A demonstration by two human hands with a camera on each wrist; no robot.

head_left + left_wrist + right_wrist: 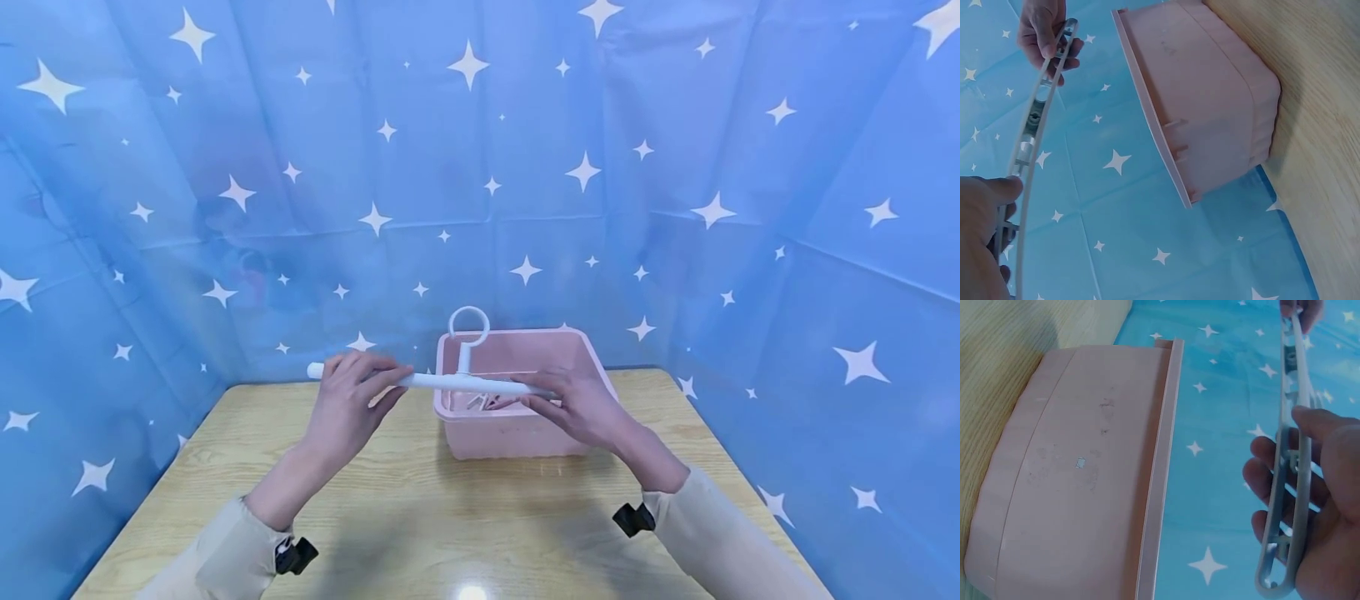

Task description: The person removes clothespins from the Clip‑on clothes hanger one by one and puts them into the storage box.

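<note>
Both hands hold a long white plastic hanger, level above the table, with a round ring hook standing up from its middle. My left hand pinches the bar near its left end. The right hand grips the right part of the bar, over a pink plastic bin. In the left wrist view, the hanger's underside is a hollow frame with crosspieces. In the right wrist view, fingers curl round the frame and the thumb presses its other side.
The pink bin stands at the back of a wooden table. Several small white and pinkish pieces lie inside it, too small to tell. A blue curtain with white stars hangs behind and on both sides.
</note>
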